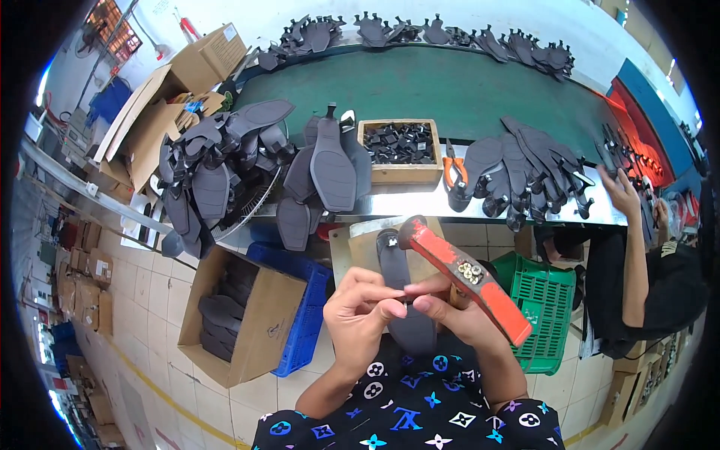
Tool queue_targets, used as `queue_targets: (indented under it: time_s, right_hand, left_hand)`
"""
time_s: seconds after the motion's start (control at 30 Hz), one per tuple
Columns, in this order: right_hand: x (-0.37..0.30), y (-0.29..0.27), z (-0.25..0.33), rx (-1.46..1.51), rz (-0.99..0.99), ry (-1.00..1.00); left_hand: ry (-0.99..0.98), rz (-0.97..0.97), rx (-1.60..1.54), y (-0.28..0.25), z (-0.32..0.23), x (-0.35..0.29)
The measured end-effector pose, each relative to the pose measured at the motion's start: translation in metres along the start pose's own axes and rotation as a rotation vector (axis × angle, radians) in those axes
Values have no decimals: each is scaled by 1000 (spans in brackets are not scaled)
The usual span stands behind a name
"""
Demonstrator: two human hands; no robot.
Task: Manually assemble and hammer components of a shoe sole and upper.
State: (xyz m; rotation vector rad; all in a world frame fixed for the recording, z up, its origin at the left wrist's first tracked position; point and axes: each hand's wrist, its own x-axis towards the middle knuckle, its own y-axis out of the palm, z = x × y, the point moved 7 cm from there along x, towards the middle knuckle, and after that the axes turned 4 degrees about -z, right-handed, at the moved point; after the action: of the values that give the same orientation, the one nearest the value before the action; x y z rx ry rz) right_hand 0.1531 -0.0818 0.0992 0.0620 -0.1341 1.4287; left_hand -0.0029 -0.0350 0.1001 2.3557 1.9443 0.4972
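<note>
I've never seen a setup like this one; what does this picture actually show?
There is no machine: these are a person's bare hands, seen from above by the left of two fisheye cameras on the head, so straight edges bend. The left hand and right hand meet at the fingertips around something tiny, hard to make out, above a dark sole. The right hand also holds a red hammer. On the bench beyond lie more soles, a wooden box of small black pieces, and orange-handled pliers.
</note>
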Motion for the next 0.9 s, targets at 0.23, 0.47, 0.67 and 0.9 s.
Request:
queue_targets:
  time_s: [0.23,0.47,0.67,0.9]
  right_hand:
    - [12,17,-1,330,-15,60]
    - [35,10,-20,250,-181,101]
    - [73,-14,-54,-75,-141,2]
    - [87,-9,-67,-179,-38,-20]
  left_hand:
    - [3,-41,-65,-11,9,7]
    - [37,-19,419,-22,41,39]
    - [188,251,526,-14,88,75]
    - [149,257,412,-17,99,72]
